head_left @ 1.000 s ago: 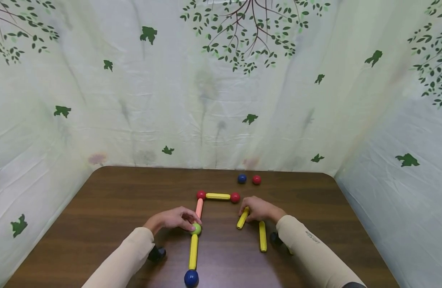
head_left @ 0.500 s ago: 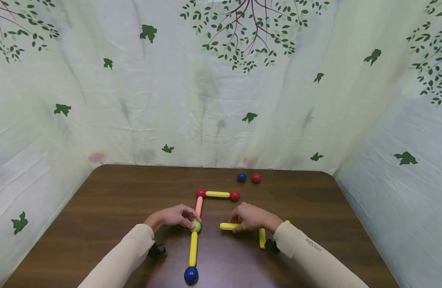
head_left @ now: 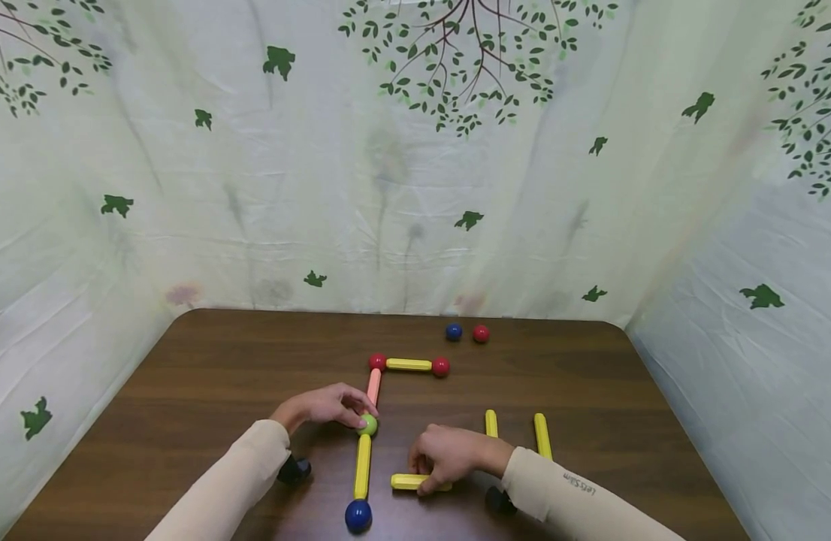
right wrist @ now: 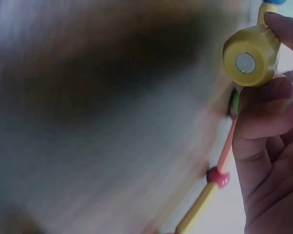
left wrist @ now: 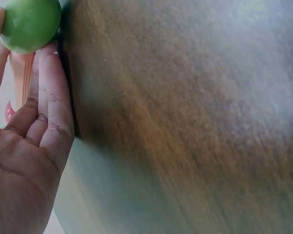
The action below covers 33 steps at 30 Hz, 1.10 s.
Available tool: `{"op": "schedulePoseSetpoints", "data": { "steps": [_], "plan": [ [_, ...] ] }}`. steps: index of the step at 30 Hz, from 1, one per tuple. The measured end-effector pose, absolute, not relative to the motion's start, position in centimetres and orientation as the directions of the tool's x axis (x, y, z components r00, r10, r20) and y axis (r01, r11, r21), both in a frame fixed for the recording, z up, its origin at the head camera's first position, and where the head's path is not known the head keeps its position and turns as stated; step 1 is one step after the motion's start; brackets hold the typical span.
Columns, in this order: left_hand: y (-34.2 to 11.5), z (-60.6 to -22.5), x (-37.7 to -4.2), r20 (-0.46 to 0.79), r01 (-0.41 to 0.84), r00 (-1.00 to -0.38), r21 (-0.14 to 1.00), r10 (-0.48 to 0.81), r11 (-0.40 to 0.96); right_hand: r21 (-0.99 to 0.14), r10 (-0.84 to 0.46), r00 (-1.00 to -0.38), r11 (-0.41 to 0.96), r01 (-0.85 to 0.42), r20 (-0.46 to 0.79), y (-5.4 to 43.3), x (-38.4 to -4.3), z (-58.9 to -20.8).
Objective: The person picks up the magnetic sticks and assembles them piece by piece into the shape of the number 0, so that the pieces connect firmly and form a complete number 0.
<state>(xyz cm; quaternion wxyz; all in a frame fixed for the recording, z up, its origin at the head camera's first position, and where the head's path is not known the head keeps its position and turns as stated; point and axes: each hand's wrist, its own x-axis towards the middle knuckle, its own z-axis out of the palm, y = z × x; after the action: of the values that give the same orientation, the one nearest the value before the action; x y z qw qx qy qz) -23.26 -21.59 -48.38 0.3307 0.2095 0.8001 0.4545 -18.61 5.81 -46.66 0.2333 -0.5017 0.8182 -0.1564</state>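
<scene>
My left hand [head_left: 329,406] pinches a light green ball [head_left: 369,425] that joins a pink rod [head_left: 374,385] and a yellow rod running down to a blue ball [head_left: 358,515]. In the left wrist view, thumb and fingers meet that ball from two sides. At the pink rod's far end, a red ball [head_left: 378,362] links to another yellow rod [head_left: 409,365] ending in a second red ball [head_left: 440,367]. My right hand [head_left: 452,453] pinches a loose yellow magnetic rod [head_left: 406,482], lying crosswise right of the chain. A silvery disc [right wrist: 245,63] shows in its end.
Two loose yellow rods, one upper [head_left: 491,423] and one farther right [head_left: 542,434], lie beyond my right forearm, partly hidden by it. A blue ball [head_left: 453,332] and a red ball [head_left: 481,333] rest near the far edge of the brown table [head_left: 267,338].
My right hand has turned the yellow rod from slanted to crosswise and brought it left and nearer to me. The left hand stays on the green ball.
</scene>
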Motion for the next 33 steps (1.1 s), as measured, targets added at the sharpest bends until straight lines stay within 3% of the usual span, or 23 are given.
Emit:
{"op": "schedulePoseSetpoints", "data": {
  "steps": [13,33],
  "plan": [
    [-21.4,-48.1,-23.1,-0.333,0.047,-0.694,0.864,0.638,0.502,-0.489,-0.922,-0.294,0.384,-0.783,-0.253,4.5,-17.0,-47.4],
    [-21.4,-48.2,-23.1,-0.326,0.054,-0.695,0.865,0.641,0.498,-0.487,-0.925,-0.275,0.372,-0.790,-0.261,3.8,-16.5,-47.2]
  ]
}}
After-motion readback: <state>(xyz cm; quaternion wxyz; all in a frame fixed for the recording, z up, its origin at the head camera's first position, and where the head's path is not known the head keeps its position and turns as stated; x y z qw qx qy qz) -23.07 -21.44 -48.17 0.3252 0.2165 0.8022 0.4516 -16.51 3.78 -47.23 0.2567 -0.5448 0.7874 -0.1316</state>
